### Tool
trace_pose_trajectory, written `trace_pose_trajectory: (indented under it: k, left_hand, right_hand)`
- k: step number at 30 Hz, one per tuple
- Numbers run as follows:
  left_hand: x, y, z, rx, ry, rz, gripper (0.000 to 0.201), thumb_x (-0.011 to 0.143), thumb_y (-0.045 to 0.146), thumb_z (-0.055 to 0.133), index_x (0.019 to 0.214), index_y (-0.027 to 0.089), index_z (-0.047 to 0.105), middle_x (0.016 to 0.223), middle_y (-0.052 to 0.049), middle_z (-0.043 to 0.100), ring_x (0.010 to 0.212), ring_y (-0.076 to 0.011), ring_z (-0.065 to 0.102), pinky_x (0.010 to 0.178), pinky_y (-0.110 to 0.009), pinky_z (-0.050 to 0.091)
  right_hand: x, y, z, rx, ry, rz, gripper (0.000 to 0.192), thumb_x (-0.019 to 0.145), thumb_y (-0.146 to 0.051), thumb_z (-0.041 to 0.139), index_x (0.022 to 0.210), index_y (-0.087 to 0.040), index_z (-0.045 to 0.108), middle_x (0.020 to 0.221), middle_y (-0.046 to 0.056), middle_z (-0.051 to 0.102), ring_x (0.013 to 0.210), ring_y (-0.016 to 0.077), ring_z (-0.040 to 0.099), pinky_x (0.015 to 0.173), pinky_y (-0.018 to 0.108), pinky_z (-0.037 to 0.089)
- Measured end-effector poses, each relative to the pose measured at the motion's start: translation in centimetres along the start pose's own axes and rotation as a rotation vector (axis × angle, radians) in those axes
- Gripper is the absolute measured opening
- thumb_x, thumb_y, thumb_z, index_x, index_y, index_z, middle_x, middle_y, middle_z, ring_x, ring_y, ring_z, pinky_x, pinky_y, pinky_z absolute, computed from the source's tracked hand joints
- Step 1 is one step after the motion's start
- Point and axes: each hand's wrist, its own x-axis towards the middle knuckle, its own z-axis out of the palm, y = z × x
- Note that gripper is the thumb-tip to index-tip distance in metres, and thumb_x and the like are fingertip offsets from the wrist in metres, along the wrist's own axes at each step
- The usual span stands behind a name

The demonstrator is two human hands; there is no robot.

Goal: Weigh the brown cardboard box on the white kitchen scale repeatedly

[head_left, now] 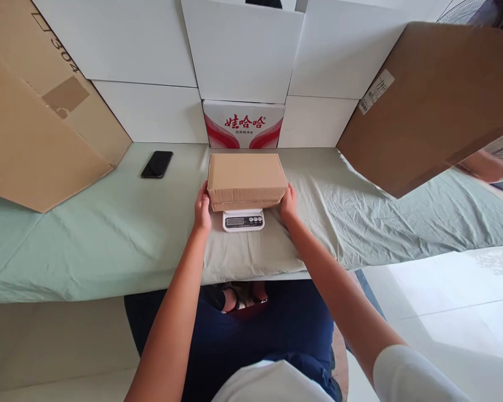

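Note:
A brown cardboard box (247,176) is between my two hands, over a small white kitchen scale (243,221). The front of the scale shows, with its display and several buttons; its platform is hidden under the box, and I cannot tell whether the box rests on it. My left hand (202,207) grips the box's left side near the front corner. On the opposite side, my right hand (289,204) holds the right front corner. Both hands have their fingers partly hidden behind the box.
A black phone (157,164) lies left on the green cloth (159,234). Large cardboard panels stand at left (46,123) and right (436,100). A white and red carton (243,125) stands against the white panels behind. Another person's arm (484,166) shows at the far right.

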Motion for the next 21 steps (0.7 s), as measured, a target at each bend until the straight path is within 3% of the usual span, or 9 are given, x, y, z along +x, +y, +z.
trace_pose_trajectory:
  k: [5, 10, 15, 18, 21]
  left_hand:
    - [0.0, 0.2, 0.0, 0.022, -0.014, 0.005, 0.062, 0.087, 0.074, 0.059, 0.126, 0.028, 0.072, 0.142, -0.009, 0.07, 0.146, -0.0307, 0.055, 0.12, -0.041, 0.044]
    - [-0.3, 1.3, 0.4, 0.028, -0.028, 0.019, 0.068, 0.087, 0.077, 0.057, 0.131, 0.026, 0.07, 0.142, -0.011, 0.069, 0.146, -0.0315, 0.055, 0.121, -0.043, 0.044]
    - [-2.3, 3.2, 0.5, 0.175, 0.002, 0.041, 0.072, 0.09, 0.072, 0.059, 0.142, 0.023, 0.063, 0.155, -0.014, 0.06, 0.152, -0.0332, 0.048, 0.127, -0.045, 0.036]
    - [-4.0, 4.0, 0.6, 0.147, -0.023, 0.008, 0.075, 0.091, 0.069, 0.059, 0.152, 0.025, 0.054, 0.165, -0.011, 0.05, 0.159, -0.0319, 0.038, 0.131, -0.044, 0.029]
    - [-4.1, 4.5, 1.1, 0.077, -0.109, -0.005, 0.072, 0.095, 0.069, 0.053, 0.154, 0.028, 0.053, 0.165, -0.008, 0.05, 0.16, -0.0305, 0.035, 0.132, -0.044, 0.028]
  right_hand:
    - [0.2, -0.3, 0.1, 0.1, 0.021, 0.041, 0.025, 0.09, -0.044, 0.044, 0.074, -0.026, 0.05, 0.074, 0.001, 0.057, 0.076, 0.0186, 0.055, 0.071, 0.032, 0.05]
    - [0.8, 0.1, 0.2, 0.182, 0.019, 0.093, 0.027, 0.091, -0.049, 0.044, 0.077, -0.026, 0.051, 0.072, 0.001, 0.06, 0.074, 0.0191, 0.06, 0.074, 0.034, 0.054]
    - [-1.1, -0.3, -0.4, 0.221, 0.128, -0.069, 0.034, 0.095, -0.052, 0.044, 0.099, -0.024, 0.064, 0.108, 0.006, 0.071, 0.102, 0.0218, 0.067, 0.095, 0.039, 0.055]
    - [-3.9, -1.4, -0.5, 0.237, -0.021, -0.111, 0.042, 0.099, -0.057, 0.041, 0.119, -0.029, 0.065, 0.125, 0.006, 0.069, 0.121, 0.0246, 0.064, 0.108, 0.044, 0.051]
    - [-5.7, -3.0, 0.1, 0.194, -0.112, -0.101, 0.042, 0.1, -0.058, 0.042, 0.13, -0.034, 0.06, 0.135, 0.005, 0.065, 0.132, 0.0265, 0.057, 0.116, 0.047, 0.047]
